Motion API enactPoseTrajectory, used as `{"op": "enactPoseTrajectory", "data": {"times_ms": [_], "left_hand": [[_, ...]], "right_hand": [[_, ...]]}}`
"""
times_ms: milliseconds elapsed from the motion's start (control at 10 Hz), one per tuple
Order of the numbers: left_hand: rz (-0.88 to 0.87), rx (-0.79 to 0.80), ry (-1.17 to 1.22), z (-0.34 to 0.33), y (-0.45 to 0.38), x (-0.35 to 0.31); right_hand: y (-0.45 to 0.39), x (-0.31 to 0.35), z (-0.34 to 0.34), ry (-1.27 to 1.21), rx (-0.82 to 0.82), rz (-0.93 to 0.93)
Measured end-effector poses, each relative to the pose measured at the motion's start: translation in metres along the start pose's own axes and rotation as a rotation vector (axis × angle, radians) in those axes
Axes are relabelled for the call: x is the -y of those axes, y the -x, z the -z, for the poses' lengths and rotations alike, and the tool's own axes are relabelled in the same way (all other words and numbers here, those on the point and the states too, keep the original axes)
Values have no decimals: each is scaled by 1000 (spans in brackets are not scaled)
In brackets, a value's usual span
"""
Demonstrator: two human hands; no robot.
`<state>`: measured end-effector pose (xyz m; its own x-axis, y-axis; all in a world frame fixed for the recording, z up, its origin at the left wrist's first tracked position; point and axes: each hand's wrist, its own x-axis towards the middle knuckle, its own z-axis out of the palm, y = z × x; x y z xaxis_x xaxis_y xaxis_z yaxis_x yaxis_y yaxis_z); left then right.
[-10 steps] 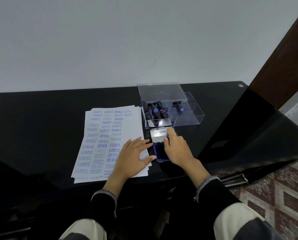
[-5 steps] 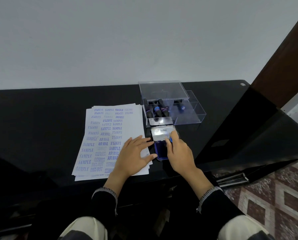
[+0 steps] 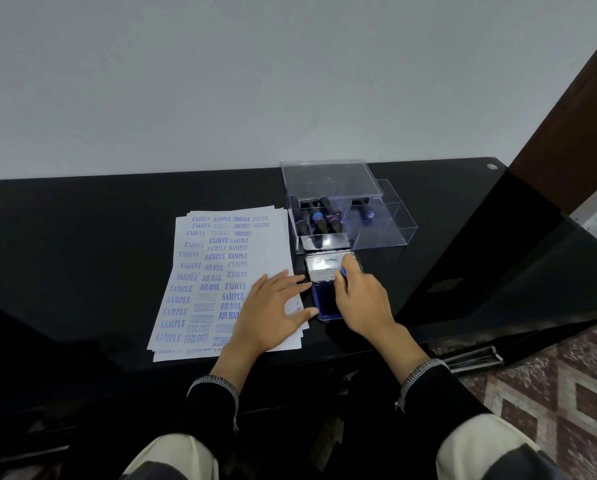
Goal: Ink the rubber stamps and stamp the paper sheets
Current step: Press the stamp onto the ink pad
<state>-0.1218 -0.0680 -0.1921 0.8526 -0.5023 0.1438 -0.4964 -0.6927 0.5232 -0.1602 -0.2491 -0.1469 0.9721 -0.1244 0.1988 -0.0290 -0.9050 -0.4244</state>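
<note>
Head view: both arms reach forward over the black table [image 3: 82,237]. The left hand [image 3: 272,313] lies flat with fingers spread on the paper sheets [image 3: 220,271], near the table's front edge. The right hand [image 3: 359,303] curls round a stamp [image 3: 342,271] with a blue top, over the ink pad [image 3: 326,303] just beside the sheets.

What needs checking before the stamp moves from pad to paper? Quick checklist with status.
1. Stamp gripped by right hand: ok.
2. Stamp face inked: cannot tell, hand hides it.
3. Ink pad lid open: ok.
4. Left hand flat, holding paper sheets down: ok.
5. Blank area on top sheet: ok, right strip unprinted.
6. Clear box out of the path: ok.
</note>
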Motion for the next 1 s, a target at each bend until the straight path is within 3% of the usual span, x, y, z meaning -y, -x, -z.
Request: {"op": "enactPoseTrajectory", "data": {"times_ms": [200,500,700,1000], "left_hand": [[-7,-14,1,0,0,0],[-2,-12,8,-1,0,1],[-4,-20,20,-1,0,0],[-1,-3,8,0,1,0]], "right_hand": [[-14,5,3,6,57,-39],[11,-3,-10,-48,-97,31],[15,-4,-10,-55,-116,38],[-20,7,9,-9,152,-79]]}}
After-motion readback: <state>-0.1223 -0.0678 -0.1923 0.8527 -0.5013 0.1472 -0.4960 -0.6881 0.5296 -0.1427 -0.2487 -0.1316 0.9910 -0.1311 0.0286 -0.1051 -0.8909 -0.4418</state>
